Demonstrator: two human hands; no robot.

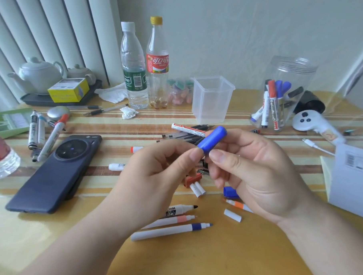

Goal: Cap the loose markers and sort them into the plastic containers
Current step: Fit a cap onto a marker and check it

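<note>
Capped markers (271, 106) lean inside a round jar (298, 70) near a square tub (213, 100).

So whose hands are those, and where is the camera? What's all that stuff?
No machine here: they are a person's own hands. The camera sits on the person's head and looks down, so you see what they see. The left hand and right hand together pinch a blue cap; their grip hides whatever is under it. On the table lie uncapped markers. Behind stand an empty square container and a round jar with capped markers in it.
</note>
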